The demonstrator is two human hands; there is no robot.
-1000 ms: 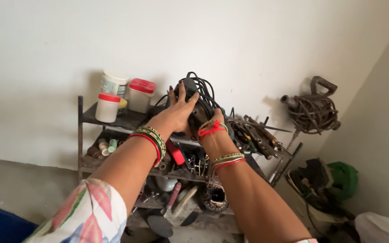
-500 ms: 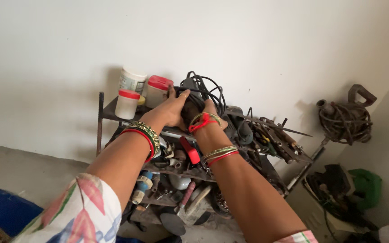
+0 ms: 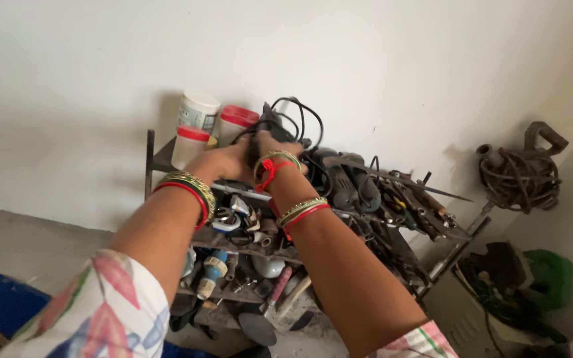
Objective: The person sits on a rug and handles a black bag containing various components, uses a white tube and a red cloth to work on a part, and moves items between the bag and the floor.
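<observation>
Just left of the hands, white jars [image 3: 197, 126] with red lids stand on the top shelf [image 3: 160, 159] of a metal rack. The left hand [image 3: 223, 162] and right hand [image 3: 274, 151] together grip a black power tool [image 3: 266, 122] with its looped cord. Right of them lie more tools [image 3: 399, 199].

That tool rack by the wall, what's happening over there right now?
A person reaches with both hands to the top shelf of a metal rack crammed with tools. The left hand and right hand are both closed around a black power tool with its black cord looping up behind it, right beside two white jars with red lids. Lower shelves hold loose fittings and hand tools. A coil of cable sits off to the right.
</observation>
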